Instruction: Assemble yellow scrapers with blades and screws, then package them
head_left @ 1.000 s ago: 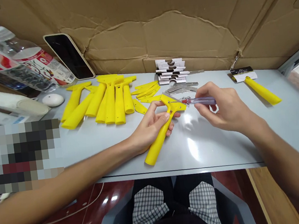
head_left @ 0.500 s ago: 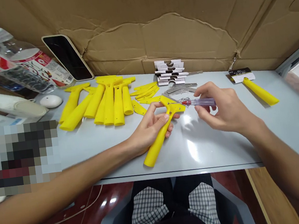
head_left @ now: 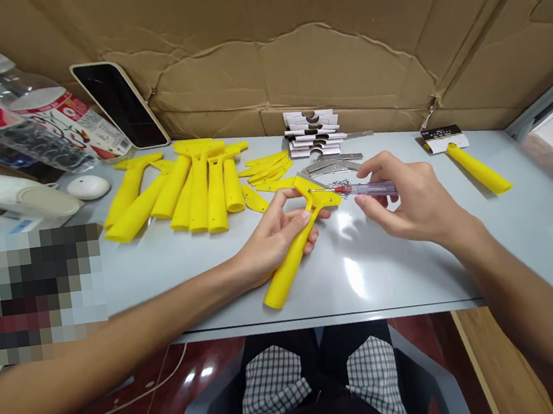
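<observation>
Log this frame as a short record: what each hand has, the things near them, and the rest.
Left hand: holds yellow tool by its handle, head up
Right hand: holds screwdriver, its shaft across the yellow tool's head
Tip contact: too small to tell
Things: small screws beside the head; metal strips and white cards behind; flat yellow pieces and yellow handles to the left
Rest: phone leaning on cardboard; yellow handle with black-and-white card far right
</observation>
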Demonstrator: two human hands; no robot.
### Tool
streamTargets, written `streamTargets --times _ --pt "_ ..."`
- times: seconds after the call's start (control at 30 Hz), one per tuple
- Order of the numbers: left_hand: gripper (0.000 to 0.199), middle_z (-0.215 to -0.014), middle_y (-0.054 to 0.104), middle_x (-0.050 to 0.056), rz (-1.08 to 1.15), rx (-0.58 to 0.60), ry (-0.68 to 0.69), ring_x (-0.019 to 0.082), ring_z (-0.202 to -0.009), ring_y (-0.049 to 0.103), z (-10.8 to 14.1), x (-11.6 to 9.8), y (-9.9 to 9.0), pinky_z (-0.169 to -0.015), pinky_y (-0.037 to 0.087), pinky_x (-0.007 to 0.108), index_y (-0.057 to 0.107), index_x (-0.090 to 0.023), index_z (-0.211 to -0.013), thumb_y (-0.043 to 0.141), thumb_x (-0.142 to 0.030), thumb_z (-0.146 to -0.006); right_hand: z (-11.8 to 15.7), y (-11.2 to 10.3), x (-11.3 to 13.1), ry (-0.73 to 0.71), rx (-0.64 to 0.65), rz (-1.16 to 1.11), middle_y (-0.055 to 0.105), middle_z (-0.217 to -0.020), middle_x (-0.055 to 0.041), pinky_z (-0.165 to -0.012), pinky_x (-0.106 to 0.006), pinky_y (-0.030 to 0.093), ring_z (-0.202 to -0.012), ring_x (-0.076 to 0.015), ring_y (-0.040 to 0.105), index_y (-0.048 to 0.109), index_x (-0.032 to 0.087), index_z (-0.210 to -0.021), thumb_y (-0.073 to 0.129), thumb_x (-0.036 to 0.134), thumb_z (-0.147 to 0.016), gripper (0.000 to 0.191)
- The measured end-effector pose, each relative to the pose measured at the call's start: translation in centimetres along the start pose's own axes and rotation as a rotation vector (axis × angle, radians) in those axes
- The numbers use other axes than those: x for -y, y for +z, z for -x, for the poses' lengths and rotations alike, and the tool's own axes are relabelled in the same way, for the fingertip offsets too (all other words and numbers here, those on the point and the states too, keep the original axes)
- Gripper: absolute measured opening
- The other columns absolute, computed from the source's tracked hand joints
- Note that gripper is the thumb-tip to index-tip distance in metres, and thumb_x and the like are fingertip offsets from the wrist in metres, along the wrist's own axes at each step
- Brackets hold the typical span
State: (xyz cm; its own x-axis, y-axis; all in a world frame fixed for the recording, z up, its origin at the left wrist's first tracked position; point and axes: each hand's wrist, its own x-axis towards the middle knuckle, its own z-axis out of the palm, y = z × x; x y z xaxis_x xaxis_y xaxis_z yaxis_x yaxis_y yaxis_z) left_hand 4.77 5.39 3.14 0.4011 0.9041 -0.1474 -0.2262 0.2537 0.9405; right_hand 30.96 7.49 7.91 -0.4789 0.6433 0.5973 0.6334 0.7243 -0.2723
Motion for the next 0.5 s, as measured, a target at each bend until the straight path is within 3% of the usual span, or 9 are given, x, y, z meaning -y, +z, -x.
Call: streamTargets --times 0.17,0.27,0.5 --pt "0.032 -0.117 0.082 0.008 0.0 0.007 0.003 0.01 -0.068 0.064 -0.05 0.0 0.02 -0.061 0.051 0.025 0.042 -0.026 -0.124 0.07 -0.03 -0.11 -0.08 -0.05 0.24 -0.027 0.0 -0.055 0.077 -0.087 -0.001 -0.057 -0.029 0.049 -0.057 -0.0144 0.064 0.059 0.024 -0.105 0.064 0.022 -0.095 0.011" --pt "0.032 -0.118 0.082 0.009 0.003 -0.001 0.002 0.011 -0.069 0.065 0.0 0.02 -0.05 -0.061 0.052 0.026 0.042 -0.026 -0.125 0.071 -0.03 -0.11 0.01 0.1 0.03 -0.017 -0.017 -0.005 0.076 -0.081 -0.001 -0.058 -0.03 0.049 -0.057 -0.0152 0.063 0.061 0.024 -0.101 0.067 0.028 -0.1 0.007" --pt "0.035 -0.121 0.082 0.011 0.014 0.001 -0.004 0.012 -0.069 0.066 0.03 0.07 -0.06 -0.06 0.051 0.027 0.044 -0.027 -0.126 0.074 -0.032 -0.109 0.09 0.19 -0.37 0.002 -0.031 0.061 0.07 -0.069 0.0011 -0.057 -0.03 0.044 -0.053 -0.0154 0.059 0.062 0.024 -0.094 0.066 0.037 -0.105 0.018"
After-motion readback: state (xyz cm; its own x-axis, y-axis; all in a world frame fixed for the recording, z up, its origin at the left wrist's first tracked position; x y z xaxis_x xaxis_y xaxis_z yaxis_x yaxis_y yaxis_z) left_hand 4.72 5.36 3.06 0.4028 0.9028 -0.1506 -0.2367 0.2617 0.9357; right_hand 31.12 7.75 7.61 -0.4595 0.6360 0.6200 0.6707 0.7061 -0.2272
